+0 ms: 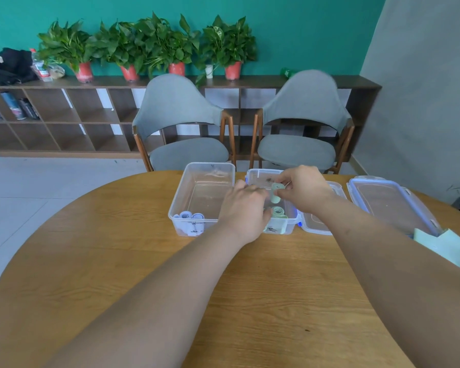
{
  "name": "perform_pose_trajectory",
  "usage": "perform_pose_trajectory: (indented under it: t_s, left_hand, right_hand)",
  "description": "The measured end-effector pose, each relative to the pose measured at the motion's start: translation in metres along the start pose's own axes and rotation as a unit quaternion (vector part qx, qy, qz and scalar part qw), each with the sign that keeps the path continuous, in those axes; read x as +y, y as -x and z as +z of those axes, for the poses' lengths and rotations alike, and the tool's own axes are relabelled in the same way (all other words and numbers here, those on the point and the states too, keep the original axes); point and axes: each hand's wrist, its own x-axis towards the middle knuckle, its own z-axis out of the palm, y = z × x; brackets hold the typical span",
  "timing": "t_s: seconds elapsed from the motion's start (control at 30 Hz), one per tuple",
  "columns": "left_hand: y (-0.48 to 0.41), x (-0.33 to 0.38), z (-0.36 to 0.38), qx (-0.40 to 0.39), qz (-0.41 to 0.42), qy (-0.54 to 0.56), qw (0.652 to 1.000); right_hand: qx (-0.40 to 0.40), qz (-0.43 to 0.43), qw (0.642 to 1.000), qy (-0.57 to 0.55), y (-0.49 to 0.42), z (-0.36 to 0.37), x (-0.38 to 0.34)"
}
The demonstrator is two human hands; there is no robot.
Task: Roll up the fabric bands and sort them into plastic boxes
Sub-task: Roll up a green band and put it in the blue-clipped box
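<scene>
Pinching a rolled green band (276, 194) in the right grip (302, 190), thumb and fingertips closed on it, just above the blue-clipped box (263, 171) on the bench (144, 261); long axis near upright, spiral end uppermost (tilted slightly away). Left grip (243, 211) curled just beside the band; cannot tell whether holding anything.

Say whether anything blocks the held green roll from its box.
Nothing visibly does: the box is open beneath the green roll pinched by the right hand. The left hand covers the box's near-left side; another roll lies at its near end.
</scene>
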Motion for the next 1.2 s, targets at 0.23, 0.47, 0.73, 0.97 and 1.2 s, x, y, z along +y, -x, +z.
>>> perform_pose_trajectory:
  t_s: [0.23,0.47,0.73,0.97,1.2]
  left_hand:
    - [-0.036,0.030,0.009,-0.110,-0.060,-0.046,0.991]
    - [-0.061,0.037,0.025,-0.157,-0.127,-0.095,0.975]
    - [-0.070,0.034,0.018,-0.206,-0.107,-0.073,0.970]
    - [-0.071,0.034,0.010,-0.227,-0.045,-0.136,0.963]
    - [-0.072,0.029,0.007,-0.268,-0.041,-0.091,0.958]
  right_hand:
    - [-0.017,0.012,0.999,0.042,0.009,-0.004,0.009]
    - [-0.057,0.031,0.996,0.063,0.012,-0.002,0.017]
    - [-0.081,0.000,0.992,0.097,0.012,0.003,0.025]
    - [-0.139,-0.014,0.988,0.073,0.011,0.010,0.032]
    - [-0.207,0.003,0.975,0.083,-0.002,0.004,0.022]
